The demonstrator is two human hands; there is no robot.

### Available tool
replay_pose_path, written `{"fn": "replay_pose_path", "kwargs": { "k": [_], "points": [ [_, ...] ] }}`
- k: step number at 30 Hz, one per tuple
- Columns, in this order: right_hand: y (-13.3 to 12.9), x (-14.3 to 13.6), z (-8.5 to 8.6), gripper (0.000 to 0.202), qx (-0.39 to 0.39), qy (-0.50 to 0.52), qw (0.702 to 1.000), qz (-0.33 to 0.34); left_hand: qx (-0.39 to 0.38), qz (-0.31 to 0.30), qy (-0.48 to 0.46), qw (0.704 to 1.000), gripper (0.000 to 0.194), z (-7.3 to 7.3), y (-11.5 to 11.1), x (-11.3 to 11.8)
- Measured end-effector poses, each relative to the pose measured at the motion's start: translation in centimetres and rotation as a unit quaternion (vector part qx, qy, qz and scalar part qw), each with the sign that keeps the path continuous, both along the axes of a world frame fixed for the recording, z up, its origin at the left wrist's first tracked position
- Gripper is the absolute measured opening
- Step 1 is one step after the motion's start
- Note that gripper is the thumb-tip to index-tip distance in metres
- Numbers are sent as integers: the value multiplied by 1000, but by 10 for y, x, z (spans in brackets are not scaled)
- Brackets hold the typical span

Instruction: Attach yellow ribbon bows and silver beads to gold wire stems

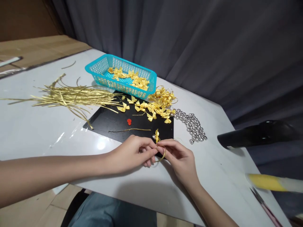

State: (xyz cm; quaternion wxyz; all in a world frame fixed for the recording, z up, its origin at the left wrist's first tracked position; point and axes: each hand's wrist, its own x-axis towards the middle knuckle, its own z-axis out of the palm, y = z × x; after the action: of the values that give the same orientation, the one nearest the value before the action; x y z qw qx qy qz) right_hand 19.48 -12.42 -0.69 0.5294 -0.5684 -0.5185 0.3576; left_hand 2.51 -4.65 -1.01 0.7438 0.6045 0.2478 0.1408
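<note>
A gold loop (164,154), bow (157,135) seemingly attached, is pinched by left hand (133,152) and right hand (183,157); cords (71,97) are left straight.

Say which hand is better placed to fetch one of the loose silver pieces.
Probably the right hand: it is nearer the silver pieces. The left hand is farther off; both hold the gold cord.

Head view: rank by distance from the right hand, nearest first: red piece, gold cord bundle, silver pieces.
From the right hand:
1. Silver pieces: just beyond, slightly right.
2. Red piece: left, on the black mat.
3. Gold cord bundle: farther left, overlapping the mat's edge.
</note>
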Motion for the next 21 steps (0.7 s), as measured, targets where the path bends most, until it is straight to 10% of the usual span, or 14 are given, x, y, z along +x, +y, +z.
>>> {"fn": "replay_pose_path", "kwargs": {
  "k": [21],
  "points": [
    [2, 1, 3, 4, -24, 16, 999, -23, 23, 9, 20, 999, 18, 2, 1, -1]
  ]
}}
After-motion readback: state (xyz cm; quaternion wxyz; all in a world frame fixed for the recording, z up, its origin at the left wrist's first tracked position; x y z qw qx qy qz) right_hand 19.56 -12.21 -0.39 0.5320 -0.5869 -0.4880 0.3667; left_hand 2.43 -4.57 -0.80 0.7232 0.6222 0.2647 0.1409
